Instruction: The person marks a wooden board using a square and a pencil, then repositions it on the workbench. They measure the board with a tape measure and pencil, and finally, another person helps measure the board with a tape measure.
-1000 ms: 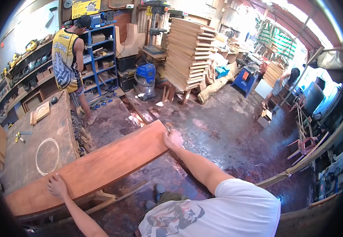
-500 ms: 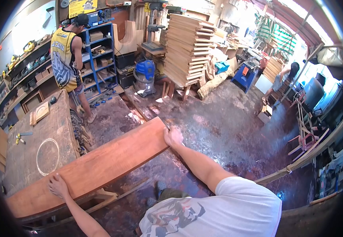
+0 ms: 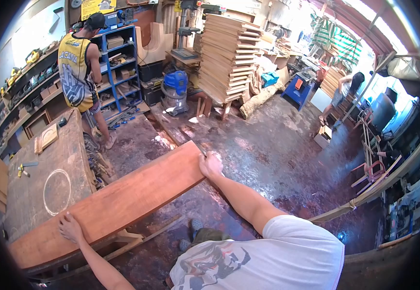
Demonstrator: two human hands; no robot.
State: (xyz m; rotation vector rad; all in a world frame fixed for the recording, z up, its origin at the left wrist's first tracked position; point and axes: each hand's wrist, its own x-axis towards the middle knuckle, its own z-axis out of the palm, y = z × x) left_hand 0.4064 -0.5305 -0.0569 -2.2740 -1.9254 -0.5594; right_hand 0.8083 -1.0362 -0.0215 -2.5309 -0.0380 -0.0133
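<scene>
A long reddish-brown wooden board (image 3: 132, 193) slants across the worktable (image 3: 31, 193), its far end jutting past the table over the floor. My left hand (image 3: 71, 228) lies on the board's near side, fingers stretched out over its top face. At the jutting end, my right hand (image 3: 212, 165) is closed around the board's edge. Something thin and dark shows by that thumb, too small to name. The fingers beneath the board are hidden.
On the worktable are a light wooden piece (image 3: 48, 137) and a yellow-handled tool (image 3: 25, 168). One person (image 3: 77, 72) stands by the blue shelf (image 3: 118, 63); another person (image 3: 345, 92) sits at the right. A blue vacuum (image 3: 175, 92) and stacked panels (image 3: 227, 58) stand behind.
My view has shifted slightly. Both hands keep their places on the board. The seated person at the right has raised the upper body a little.
</scene>
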